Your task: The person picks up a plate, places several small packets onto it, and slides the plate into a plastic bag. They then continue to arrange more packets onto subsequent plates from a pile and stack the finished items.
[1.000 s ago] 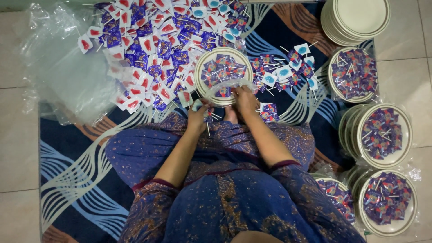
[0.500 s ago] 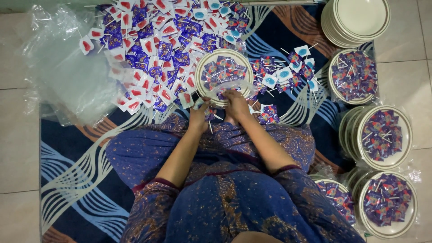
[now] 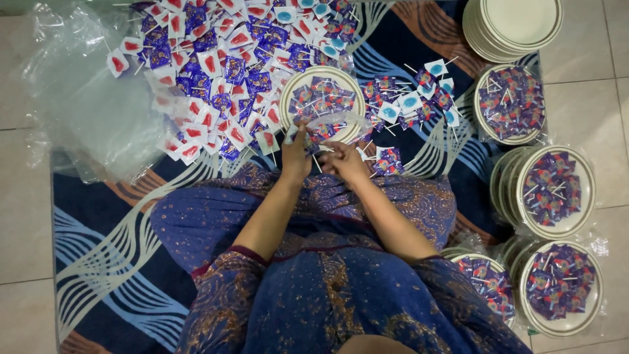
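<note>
I sit on a patterned blue rug (image 3: 98, 223) in a blue and gold dress. A cream plate (image 3: 288, 98) heaped with purple wrapped lollipops lies just beyond my knees. My left hand (image 3: 296, 152) and my right hand (image 3: 342, 160) meet at its near rim and pinch a clear plastic wrap (image 3: 337, 123) that lies over the plate's near side. A big pile of loose wrapped lollipops (image 3: 216, 59), white, red and purple, spreads left of and behind the plate.
A crumpled clear plastic bag (image 3: 85, 98) lies at the left. A stack of bare plates (image 3: 514, 26) stands top right. Filled, wrapped plates sit down the right side (image 3: 511, 105), (image 3: 553, 190), (image 3: 560, 285). A few blue lollipops (image 3: 409, 101) lie between.
Both hands have drawn back from over the plate's middle to its near rim, pulling the clear wrap towards me.
</note>
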